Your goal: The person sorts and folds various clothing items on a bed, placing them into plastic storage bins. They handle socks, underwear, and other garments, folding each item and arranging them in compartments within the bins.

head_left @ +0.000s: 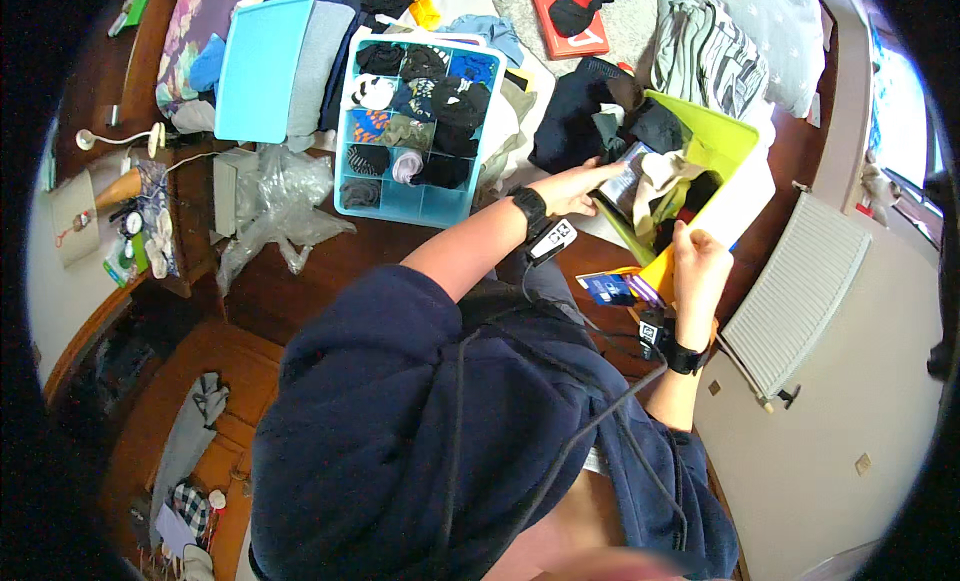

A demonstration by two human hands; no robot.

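In the head view, a green box (722,133) with clothes (665,169) is seen at upper right. At its left rim the left hand (578,189) is placed, at its lower rim the right hand (702,263); whether they are clamped cannot be told.

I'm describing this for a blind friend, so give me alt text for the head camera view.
A person's left hand and right hand are at a lime-green bin containing fabric items. To its left, a light-blue divided box holds small rolled garments, with striped fabric behind the bin.
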